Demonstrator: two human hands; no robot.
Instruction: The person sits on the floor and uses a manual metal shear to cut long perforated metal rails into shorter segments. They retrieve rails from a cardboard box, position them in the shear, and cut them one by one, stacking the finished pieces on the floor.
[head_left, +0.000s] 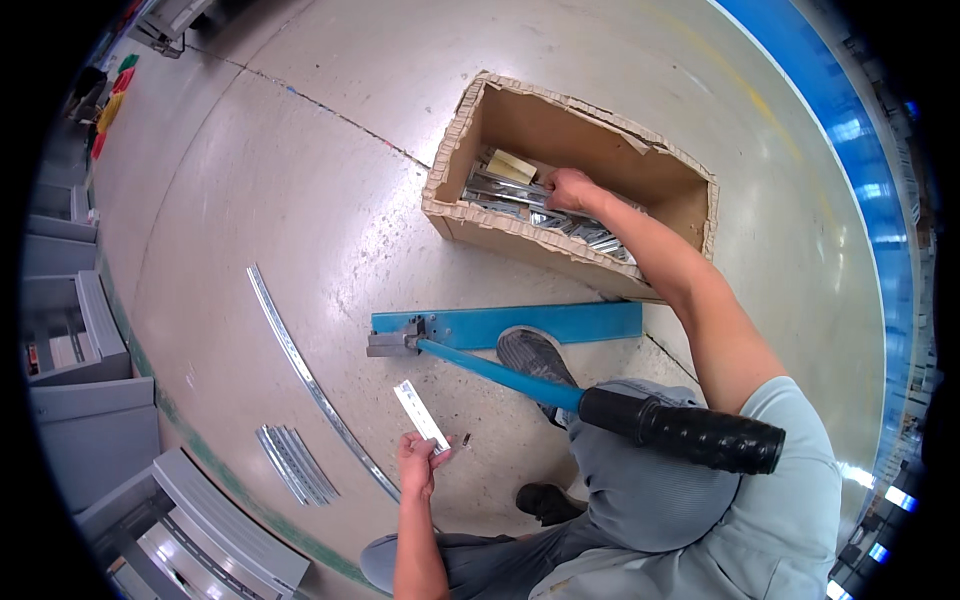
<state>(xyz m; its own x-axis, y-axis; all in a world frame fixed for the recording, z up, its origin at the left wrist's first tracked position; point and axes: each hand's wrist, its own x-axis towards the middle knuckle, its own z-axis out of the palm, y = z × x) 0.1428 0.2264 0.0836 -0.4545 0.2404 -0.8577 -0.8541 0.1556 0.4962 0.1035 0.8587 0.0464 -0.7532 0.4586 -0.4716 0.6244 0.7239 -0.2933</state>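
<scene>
OK, left hand [417,462] has a short metal strip [415,408] pinched by its near end, between the long rail [312,388] and the blue lever tool [580,325]. Right hand [570,190] is down in the cardboard box [560,130], at the loose metal pieces [500,187]; fingers curled, can't tell if they grip one. Row of short strips [298,465] lies on the floor [300,180], left of the rail.

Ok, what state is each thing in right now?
Cardboard box: open, holding metal pieces
Left hand: gripping short metal strip
Right hand: inside box, grip unclear
Blue lever: raised above its base
Long metal rail: lying on floor
Short rails: side by side on floor
</scene>
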